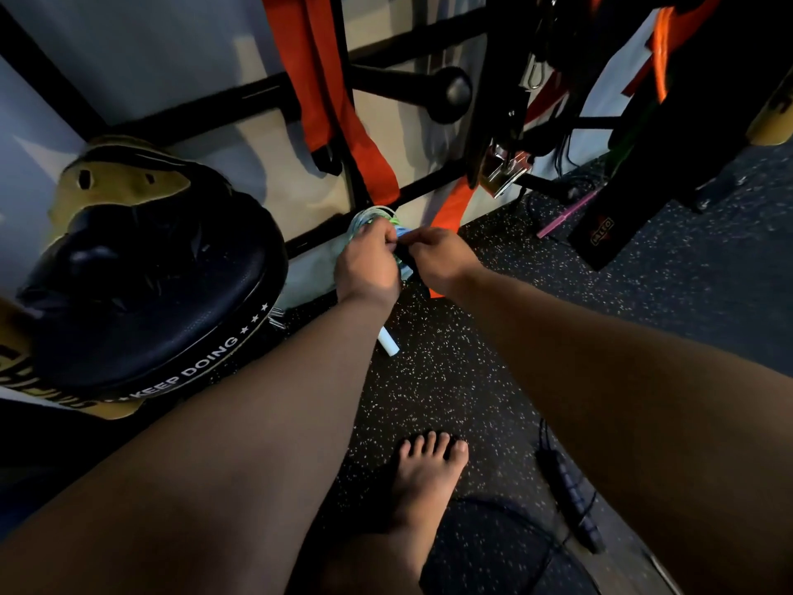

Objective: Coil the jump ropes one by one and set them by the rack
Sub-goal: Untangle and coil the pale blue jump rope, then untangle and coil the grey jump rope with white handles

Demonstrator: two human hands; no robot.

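Gripping the coiled jump rope between left hand and right hand.

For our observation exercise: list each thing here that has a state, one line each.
pale jump rope: coiled, held by the rack
left hand: grips the coil
right hand: pinches the coil
white handle: free, below the left wrist
black jump rope: loose on the floor
orange bands: hanging from the rack
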